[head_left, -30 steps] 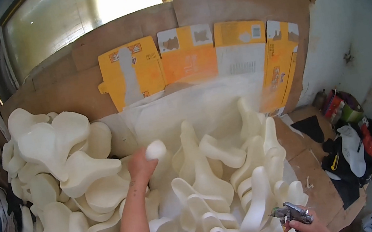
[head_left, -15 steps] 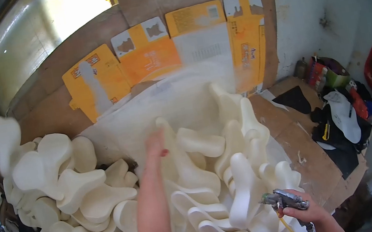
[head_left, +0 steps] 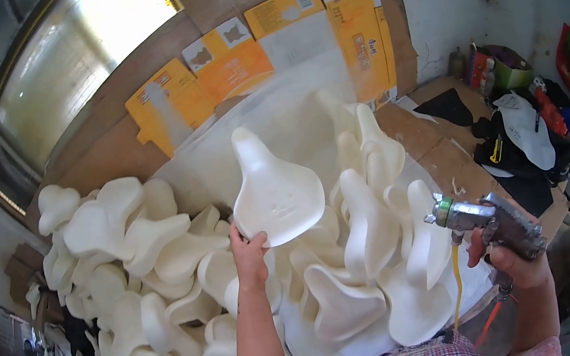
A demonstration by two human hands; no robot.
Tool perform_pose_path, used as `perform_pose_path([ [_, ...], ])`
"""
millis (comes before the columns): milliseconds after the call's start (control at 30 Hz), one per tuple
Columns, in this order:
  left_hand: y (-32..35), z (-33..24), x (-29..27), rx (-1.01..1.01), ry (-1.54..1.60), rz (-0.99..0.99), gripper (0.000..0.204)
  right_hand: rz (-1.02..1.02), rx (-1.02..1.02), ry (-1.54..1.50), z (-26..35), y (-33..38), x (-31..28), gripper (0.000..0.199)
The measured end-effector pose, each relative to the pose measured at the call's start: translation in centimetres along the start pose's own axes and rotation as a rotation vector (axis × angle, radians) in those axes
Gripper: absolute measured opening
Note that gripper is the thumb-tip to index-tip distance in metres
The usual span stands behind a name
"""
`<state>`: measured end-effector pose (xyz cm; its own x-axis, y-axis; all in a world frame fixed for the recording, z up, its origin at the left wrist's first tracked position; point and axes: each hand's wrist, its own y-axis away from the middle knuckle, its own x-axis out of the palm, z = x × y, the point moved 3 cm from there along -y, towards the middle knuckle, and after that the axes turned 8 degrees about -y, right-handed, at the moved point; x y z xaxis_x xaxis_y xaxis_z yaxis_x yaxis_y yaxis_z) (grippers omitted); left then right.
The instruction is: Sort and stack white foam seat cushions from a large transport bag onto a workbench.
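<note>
The left hand (head_left: 248,250) has its fingers closed on the near edge of a white saddle-shaped foam piece (head_left: 274,189), held upright above the middle of the heap of white foam pieces (head_left: 165,273). To the right, the right hand (head_left: 514,262) wraps its fingers around a metal spray gun (head_left: 484,220), nozzle pointing left toward the heap.

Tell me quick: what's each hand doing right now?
Left hand: closed on a raised white saddle-shaped foam piece.
Right hand: closed on a metal spray gun.

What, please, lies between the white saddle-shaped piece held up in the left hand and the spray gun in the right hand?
In the head view, upright white foam pieces stand between the raised piece and the spray gun.
</note>
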<state>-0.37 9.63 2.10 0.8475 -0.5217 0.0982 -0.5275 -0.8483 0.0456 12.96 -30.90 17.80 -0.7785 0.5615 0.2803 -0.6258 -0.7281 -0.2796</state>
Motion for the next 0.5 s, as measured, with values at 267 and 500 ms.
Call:
perform_pose_path([
  [267, 7.7, 0.5, -3.1, -0.047, 0.08, -0.132, 0.058, 0.274, 0.245, 0.291, 1.0, 7.9, -0.5, 0.052],
  [500, 13.5, -6.8, -9.8, 0.291, 0.622, -0.521, 0.029, -0.011, 0.055, 0.001, 1.5, 13.2, -2.2, 0.064],
])
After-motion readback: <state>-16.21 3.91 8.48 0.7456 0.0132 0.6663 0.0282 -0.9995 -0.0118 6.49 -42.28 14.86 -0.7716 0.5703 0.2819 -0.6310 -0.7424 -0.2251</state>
